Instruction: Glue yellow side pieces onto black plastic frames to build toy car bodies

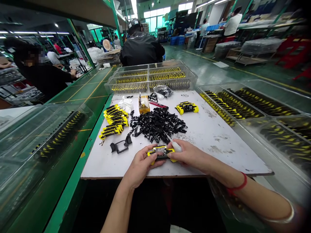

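Near the front edge of the white board (206,127), my left hand (143,160) grips the left end of a yellow and black housing (160,150). My right hand (184,153) holds its right end, and a tool with a white handle (176,146) rests in the same hand, its thin shaft pointing up and left. Just beyond lies a pile of small black parts (157,124). Yellow and black pieces (115,119) are stacked left of the pile. A black frame (120,145) lies nearer on the left, and another yellow and black housing (187,107) sits at the back right.
Clear plastic trays of yellow and black pieces stand behind (149,84), at the right (243,120) and at the left (89,113). A small yellow box (144,108), a red tool (159,105) and a plastic bag (164,91) lie behind the pile. A person (142,48) sits ahead.
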Demonstrator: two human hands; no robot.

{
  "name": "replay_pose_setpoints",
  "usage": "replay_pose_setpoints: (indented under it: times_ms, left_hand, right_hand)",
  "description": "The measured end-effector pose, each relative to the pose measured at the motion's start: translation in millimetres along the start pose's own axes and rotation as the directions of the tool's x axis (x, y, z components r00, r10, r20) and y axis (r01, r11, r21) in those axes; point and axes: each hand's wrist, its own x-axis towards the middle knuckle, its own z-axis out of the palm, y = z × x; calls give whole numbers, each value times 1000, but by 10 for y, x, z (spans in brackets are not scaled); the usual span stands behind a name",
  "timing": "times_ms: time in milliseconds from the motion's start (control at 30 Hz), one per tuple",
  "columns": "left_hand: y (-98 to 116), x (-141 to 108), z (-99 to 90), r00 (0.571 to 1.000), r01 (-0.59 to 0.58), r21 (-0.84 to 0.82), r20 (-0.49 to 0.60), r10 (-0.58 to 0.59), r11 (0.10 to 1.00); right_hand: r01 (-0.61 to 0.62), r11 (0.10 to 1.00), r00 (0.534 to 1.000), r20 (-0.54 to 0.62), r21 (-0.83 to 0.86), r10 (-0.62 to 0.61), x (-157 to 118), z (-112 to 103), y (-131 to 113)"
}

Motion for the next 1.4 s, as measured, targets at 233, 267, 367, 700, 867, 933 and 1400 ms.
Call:
replay_pose_setpoints:
  times_ms: [233,267,367,700,867,933,1400]
  left_hand:
    - [-6,18,-6,1000,11,41,10,-11,999]
    - [-14,24,-6,1000,3,45,5,-3,999]
    - [-35,41,2,999,-23,44,-25,24,999]
    - [-35,53,25,999,-39,55,-24,41,998]
    - [-28,43,7,999,-38,44,9,37,998]
    - [-12,35,1,1000,-20,18,22,20,1000]
    - [18,19,-22,999,-17,-22,49,18,1000]
  right_hand:
    - [8,999,1000,-3,-44,-8,28,-17,26]
    - [22,995,1000,-19,-99,-24,33,-23,38]
    - [137,936,978,-108,-326,-180,34,-41,98]
    - [482,612,793,16,-627,-608,2,48,162]
    - [466,547,798,62,-696,-600,34,54,113]
    - [469,529,805,96,-708,-585,31,38,74]
    - [513,459,794,198,-726,-575,-4,38,-79]
